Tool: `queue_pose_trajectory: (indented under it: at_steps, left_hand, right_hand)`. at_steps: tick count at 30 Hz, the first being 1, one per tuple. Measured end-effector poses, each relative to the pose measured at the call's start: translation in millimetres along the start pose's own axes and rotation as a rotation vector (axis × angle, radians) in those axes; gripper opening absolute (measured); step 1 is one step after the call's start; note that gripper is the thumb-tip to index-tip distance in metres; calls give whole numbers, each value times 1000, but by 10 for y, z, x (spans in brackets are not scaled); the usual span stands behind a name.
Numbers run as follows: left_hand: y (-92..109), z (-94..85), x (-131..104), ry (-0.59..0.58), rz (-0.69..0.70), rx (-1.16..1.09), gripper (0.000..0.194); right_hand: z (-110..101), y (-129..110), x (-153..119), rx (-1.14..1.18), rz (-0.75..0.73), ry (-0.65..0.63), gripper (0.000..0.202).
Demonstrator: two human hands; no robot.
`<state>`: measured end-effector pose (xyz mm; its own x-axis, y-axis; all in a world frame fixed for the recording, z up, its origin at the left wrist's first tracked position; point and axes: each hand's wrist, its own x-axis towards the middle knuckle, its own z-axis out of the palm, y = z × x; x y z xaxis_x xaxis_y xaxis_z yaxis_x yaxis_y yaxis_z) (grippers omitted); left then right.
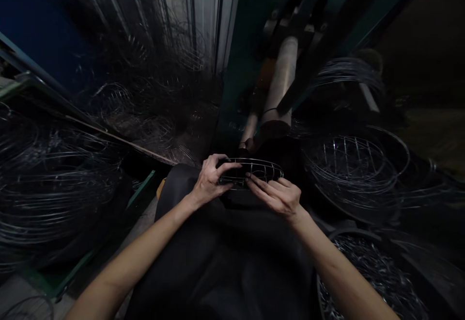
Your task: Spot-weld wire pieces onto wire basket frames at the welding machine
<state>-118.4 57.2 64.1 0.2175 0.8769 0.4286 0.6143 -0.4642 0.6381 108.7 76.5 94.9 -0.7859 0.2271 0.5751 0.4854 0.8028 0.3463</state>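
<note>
A round wire basket (pixel 267 170), made of thin shiny rings joined by short crosswires, is held between both hands above the dark apron (pixel 225 242). On its left side, my left hand (pixel 212 177) grips the rim with thumb below and fingers above. My right hand (pixel 278 194) closes round the right side, with its index and middle fingers stretched along the front wires. Palms and part of the rim behind the fingers are hidden.
Ahead stands a green machine with a metal cylinder (pixel 283 77). Wire rings (pixel 352 165) lie at right above a bin of small metal pieces (pixel 370 266). Many wire hoops (pixel 51 203) fill the left, beside a green frame edge (pixel 141 189).
</note>
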Motion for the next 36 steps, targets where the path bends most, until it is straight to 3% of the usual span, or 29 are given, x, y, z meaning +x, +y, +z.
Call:
queue_pose_trajectory:
  at_steps: [12,27,32,36]
  left_hand:
    - [51,-53,84,2,12,17,45]
    - [-206,64,286,6,70,74,51]
    - [-403,9,241,-13,51,75,48]
    - [-680,-300,91,-31,9,-57,59]
  right_hand:
    - [-34,23,94,-28,4,41,22]
    - [206,90,-6,-82,51,31,33]
    - [370,-38,-65,6,188,-164,38]
    - [334,-385,121,44,390,-380,40]
